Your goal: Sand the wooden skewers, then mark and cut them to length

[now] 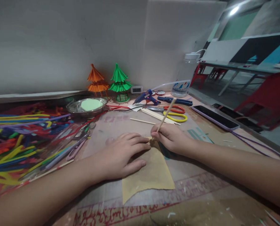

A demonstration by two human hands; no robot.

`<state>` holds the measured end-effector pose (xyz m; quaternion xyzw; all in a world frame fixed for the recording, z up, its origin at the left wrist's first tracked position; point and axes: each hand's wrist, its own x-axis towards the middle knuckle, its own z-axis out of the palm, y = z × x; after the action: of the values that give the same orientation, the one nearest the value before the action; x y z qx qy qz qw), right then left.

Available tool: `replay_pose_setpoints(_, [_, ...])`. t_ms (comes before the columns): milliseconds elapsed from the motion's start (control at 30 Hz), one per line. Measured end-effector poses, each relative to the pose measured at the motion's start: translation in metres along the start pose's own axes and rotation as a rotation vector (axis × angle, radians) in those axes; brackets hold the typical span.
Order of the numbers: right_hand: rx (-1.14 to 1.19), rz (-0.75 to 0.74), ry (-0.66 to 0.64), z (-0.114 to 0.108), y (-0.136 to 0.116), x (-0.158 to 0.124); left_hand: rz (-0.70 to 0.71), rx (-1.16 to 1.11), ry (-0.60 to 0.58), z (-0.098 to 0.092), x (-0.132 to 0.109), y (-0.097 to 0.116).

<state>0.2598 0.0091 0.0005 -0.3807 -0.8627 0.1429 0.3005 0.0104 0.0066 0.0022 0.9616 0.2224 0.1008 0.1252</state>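
Note:
My left hand (123,153) lies flat on a tan sheet of sandpaper-like paper (149,179), fingers stretched out and pressing it down. My right hand (171,138) pinches a thin wooden stick (167,113) that slants up and away to the right, its lower end touching the paper's far edge between the two hands.
A big heap of coloured pipe cleaners (19,141) fills the left. Behind are a metal bowl (86,106), orange (96,81) and green (119,82) paper trees, a blue glue gun (146,97), scissors (175,113), loose sticks (154,115), a plastic bottle (184,78) and a phone (214,117).

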Motion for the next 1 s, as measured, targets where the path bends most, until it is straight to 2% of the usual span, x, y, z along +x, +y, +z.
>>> replay_pose_setpoints(300, [0.007, 0.036, 0.027, -0.0025, 0.0018, 0.0013, -0.003, 0.004, -0.001, 0.0005, -0.0004, -0.0001])
replay_pose_setpoints(467, [0.036, 0.002, -0.031, -0.0032, 0.0008, 0.0011, 0.003, -0.002, -0.008, 0.0008, -0.0003, -0.0004])
replay_pose_setpoints(633, [-0.022, 0.045, 0.003, -0.0031, 0.0016, 0.0028, -0.004, 0.012, 0.001, 0.0011, 0.0001, -0.0011])
replay_pose_setpoints(767, [0.029, 0.033, -0.037, -0.0026, 0.0016, 0.0026, -0.002, 0.016, -0.015, 0.0009, -0.0003, -0.0008])
replay_pose_setpoints(900, [-0.018, 0.065, 0.014, -0.0026, 0.0022, 0.0019, -0.012, 0.020, -0.016, 0.0006, -0.0009, -0.0004])
replay_pose_setpoints(1000, [0.014, 0.008, -0.013, -0.0011, 0.0028, 0.0015, 0.001, 0.016, -0.016, 0.0010, -0.0008, -0.0008])
